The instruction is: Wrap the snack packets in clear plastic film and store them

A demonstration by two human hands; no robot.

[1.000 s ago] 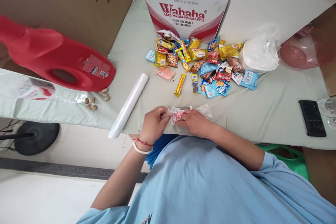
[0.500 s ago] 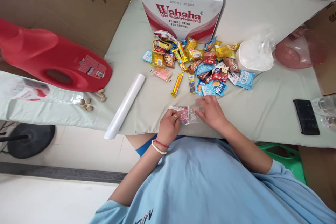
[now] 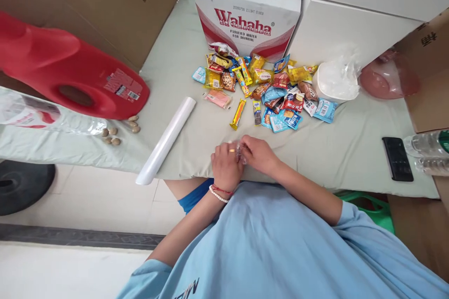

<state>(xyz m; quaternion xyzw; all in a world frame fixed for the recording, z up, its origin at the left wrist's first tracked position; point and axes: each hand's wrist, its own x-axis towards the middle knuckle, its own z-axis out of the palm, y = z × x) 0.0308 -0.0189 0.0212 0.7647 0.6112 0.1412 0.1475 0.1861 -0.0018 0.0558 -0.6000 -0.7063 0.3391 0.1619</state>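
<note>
- The table [image 3: 333,154] runs beneath and beyond both hands. They work close to its front edge, so keeping the small bundle a little inward would guard against a drop.
- The Wahaha box [image 3: 245,14] stands well beyond the hands, out of their way.
- The red jug [image 3: 87,70] lies on its side, well to the left of the hands.
- The snack heap [image 3: 277,86] spreads ahead of the hands, toward the right; elbows and wrists need not cross it.
- The white roll [image 3: 166,142] slants to the left of the hands, well apart from them.
- The left hand [image 3: 227,162] is palm down, its fingers bent and close together beside the film. What lies under it is hidden, so I cannot tell its grip. Steady, light pressure here would serve best.
- The right hand [image 3: 258,153] is mostly closed, with its fingertips pinching the film. Small, even tugs should work better than a hard pull, which could tear it.
- The clear film [image 3: 241,152], crumpled and shiny, is between the two hands, just above the table; anything inside it is covered by fingers.
</note>
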